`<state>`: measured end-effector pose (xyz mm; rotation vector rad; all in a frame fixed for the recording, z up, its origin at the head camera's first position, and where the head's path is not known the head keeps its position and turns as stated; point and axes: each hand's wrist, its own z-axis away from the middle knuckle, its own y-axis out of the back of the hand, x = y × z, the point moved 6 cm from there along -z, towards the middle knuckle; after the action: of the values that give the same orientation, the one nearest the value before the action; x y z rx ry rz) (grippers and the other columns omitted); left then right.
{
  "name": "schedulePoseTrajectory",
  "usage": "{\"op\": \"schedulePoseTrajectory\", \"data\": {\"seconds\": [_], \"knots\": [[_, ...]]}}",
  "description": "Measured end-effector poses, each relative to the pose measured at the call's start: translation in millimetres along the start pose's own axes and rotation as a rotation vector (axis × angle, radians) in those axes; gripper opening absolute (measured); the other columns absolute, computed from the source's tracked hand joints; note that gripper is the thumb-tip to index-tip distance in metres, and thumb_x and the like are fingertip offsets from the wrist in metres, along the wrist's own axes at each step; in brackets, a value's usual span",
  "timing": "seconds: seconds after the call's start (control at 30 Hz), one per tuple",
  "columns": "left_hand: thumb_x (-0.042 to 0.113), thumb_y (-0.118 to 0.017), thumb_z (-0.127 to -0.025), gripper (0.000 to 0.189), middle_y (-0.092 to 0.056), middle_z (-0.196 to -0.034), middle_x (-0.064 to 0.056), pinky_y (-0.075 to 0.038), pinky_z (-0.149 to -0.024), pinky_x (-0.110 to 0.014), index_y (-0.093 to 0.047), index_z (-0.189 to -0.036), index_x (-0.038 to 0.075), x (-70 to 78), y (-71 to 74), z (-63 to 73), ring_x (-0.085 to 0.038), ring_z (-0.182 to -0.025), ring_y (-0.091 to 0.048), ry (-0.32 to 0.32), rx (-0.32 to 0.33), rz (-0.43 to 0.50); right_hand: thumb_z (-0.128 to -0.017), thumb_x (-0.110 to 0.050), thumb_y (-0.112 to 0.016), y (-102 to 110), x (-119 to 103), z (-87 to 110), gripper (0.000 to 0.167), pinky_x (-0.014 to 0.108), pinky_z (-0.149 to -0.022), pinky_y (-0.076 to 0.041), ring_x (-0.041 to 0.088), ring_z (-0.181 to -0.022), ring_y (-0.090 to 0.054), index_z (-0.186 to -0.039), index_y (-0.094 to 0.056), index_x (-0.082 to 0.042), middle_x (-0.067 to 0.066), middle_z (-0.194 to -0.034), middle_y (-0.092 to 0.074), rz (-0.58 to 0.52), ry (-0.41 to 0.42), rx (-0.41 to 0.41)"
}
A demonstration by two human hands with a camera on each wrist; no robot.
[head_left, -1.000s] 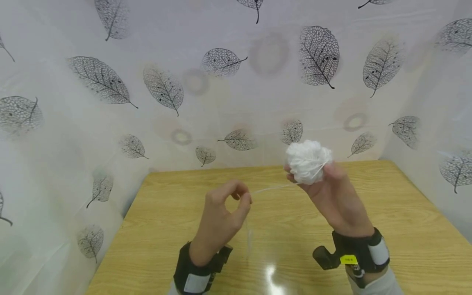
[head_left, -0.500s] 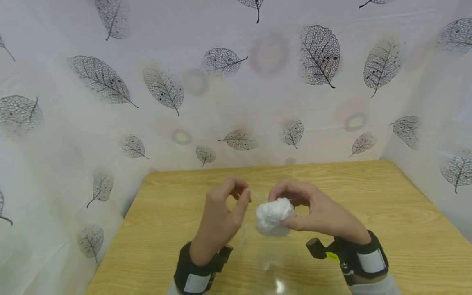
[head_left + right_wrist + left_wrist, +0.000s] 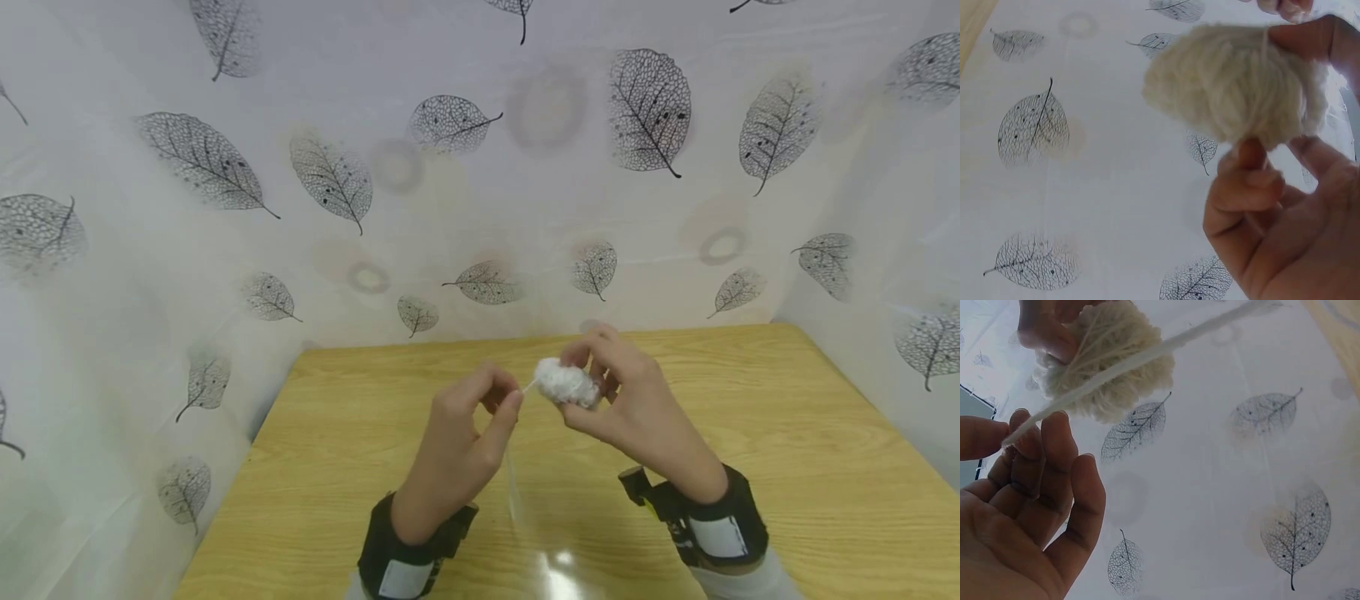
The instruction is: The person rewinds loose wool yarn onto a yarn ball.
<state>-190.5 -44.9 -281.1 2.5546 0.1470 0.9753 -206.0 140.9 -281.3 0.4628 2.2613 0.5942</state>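
My right hand [image 3: 637, 392] grips a small white ball of yarn [image 3: 564, 383] between thumb and fingers, raised above the table. In the right wrist view the yarn ball [image 3: 1229, 84] shows many wound strands, with a thumb and fingertips pressed into its sides. Just left of it, my left hand [image 3: 468, 442] pinches a strand of yarn [image 3: 529, 386] between thumb and forefinger. The left wrist view shows this strand [image 3: 1122, 365] crossing in front of the ball, its near part at the fingertips of the left hand [image 3: 1041, 506]. A loose tail [image 3: 512, 483] hangs below the left hand.
A light wooden table [image 3: 337, 475] lies under both hands, with a bright reflection near its front. Pale sheeting [image 3: 480, 208] printed with dark leaves stands behind the table and along both sides. Each wrist wears a black strap [image 3: 723, 521] with a camera.
My right hand has swung the yarn ball from upper right down and leftward, round near the left hand, then slightly up. The left hand keeps its pinch and shifts slightly right.
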Motion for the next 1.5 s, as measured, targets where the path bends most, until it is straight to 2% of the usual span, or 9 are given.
{"op": "schedulePoseTrajectory", "data": {"seconds": [0.17, 0.27, 0.37, 0.47, 0.63, 0.77, 1.03, 1.23, 1.5], "knots": [[-0.002, -0.063, -0.095, 0.01, -0.062, -0.077, 0.0, -0.056, -0.066, -0.026, -0.063, -0.091, 0.006, 2.4, -1.7, 0.1, -0.008, -0.071, -0.06, -0.005, -0.017, 0.004, -0.073, 0.004, -0.085, 9, 6, 0.0, 0.042, 0.021, -0.052, -0.049, 0.012, -0.068, -0.051, -0.107, -0.064, -0.009, -0.001, -0.099, -0.059, 0.006, -0.064, 0.159], [-0.003, -0.063, -0.095, 0.01, -0.063, -0.078, -0.001, -0.056, -0.067, -0.026, -0.063, -0.091, 0.006, 3.8, -3.3, 0.0, -0.008, -0.071, -0.06, -0.016, -0.032, 0.007, -0.079, 0.005, -0.083, 13, 11, 1.1, 0.039, 0.019, -0.057, -0.052, 0.011, -0.073, -0.058, -0.11, -0.062, -0.004, 0.002, -0.104, -0.063, -0.095, -0.136, 0.218], [-0.003, -0.064, -0.094, 0.01, -0.063, -0.078, -0.001, -0.055, -0.067, -0.024, -0.064, -0.09, 0.006, 4.9, -4.8, -0.1, -0.008, -0.072, -0.059, -0.024, -0.05, 0.011, -0.085, 0.007, -0.077, 13, 15, 1.9, 0.035, 0.022, -0.06, -0.057, 0.01, -0.082, -0.067, -0.113, -0.057, 0.0, 0.007, -0.11, -0.063, -0.251, -0.223, 0.241], [-0.003, -0.065, -0.094, 0.01, -0.062, -0.079, 0.001, -0.055, -0.068, -0.022, -0.064, -0.089, 0.006, 5.2, -6.3, -0.1, -0.007, -0.073, -0.059, -0.022, -0.067, 0.01, -0.09, 0.009, -0.07, 12, 17, 2.1, 0.031, 0.026, -0.065, -0.06, 0.013, -0.09, -0.07, -0.115, -0.052, 0.002, 0.012, -0.111, -0.06, -0.424, -0.27, 0.237], [-0.002, -0.065, -0.095, 0.011, -0.062, -0.079, 0.002, -0.055, -0.069, -0.021, -0.064, -0.089, 0.007, 4.8, -7.4, 0.2, -0.007, -0.073, -0.059, -0.013, -0.08, 0.004, -0.091, 0.014, -0.062, 13, 15, 1.6, 0.029, 0.025, -0.07, -0.058, 0.015, -0.086, -0.067, -0.111, -0.053, -0.004, 0.012, -0.11, -0.057, -0.638, -0.261, 0.232], [-0.002, -0.065, -0.095, 0.011, -0.063, -0.079, 0.002, -0.055, -0.068, -0.022, -0.064, -0.089, 0.007, 5.1, -6.8, 0.1, -0.007, -0.073, -0.059, -0.005, -0.085, 0.006, -0.092, 0.012, -0.059, 16, 15, 1.8, 0.029, 0.026, -0.075, -0.057, 0.015, -0.087, -0.064, -0.11, -0.055, -0.01, 0.008, -0.108, -0.06, -0.704, -0.28, 0.233], [-0.003, -0.064, -0.094, 0.012, -0.063, -0.078, 0.001, -0.055, -0.067, -0.022, -0.064, -0.088, 0.007, 3.8, -6.0, 0.1, -0.006, -0.071, -0.059, -0.018, -0.083, 0.001, -0.092, 0.01, -0.05, 17, 14, 1.1, 0.032, 0.028, -0.082, -0.056, 0.018, -0.097, -0.061, -0.115, -0.056, -0.011, 0.008, -0.109, -0.062, -0.843, -0.328, 0.198], [-0.003, -0.064, -0.095, 0.013, -0.062, -0.077, 0.002, -0.055, -0.067, -0.024, -0.064, -0.088, 0.008, 0.8, -5.0, 0.9, -0.006, -0.071, -0.058, 0.007, -0.08, -0.001, -0.091, 0.009, -0.045, 15, 14, 0.9, 0.031, 0.028, -0.082, -0.056, 0.019, -0.097, -0.062, -0.116, -0.053, -0.008, 0.008, -0.11, -0.062, -0.958, -0.304, 0.133], [-0.002, -0.065, -0.095, 0.012, -0.063, -0.078, 0.001, -0.056, -0.067, -0.027, -0.064, -0.088, 0.007, 0.1, -4.7, 0.4, -0.007, -0.072, -0.059, 0.009, -0.088, -0.014, -0.09, 0.007, -0.04, 10, 12, 0.8, 0.03, 0.029, -0.083, -0.056, 0.019, -0.096, -0.063, -0.111, -0.053, -0.009, 0.006, -0.109, -0.062, -1.086, -0.271, 0.036]]}}
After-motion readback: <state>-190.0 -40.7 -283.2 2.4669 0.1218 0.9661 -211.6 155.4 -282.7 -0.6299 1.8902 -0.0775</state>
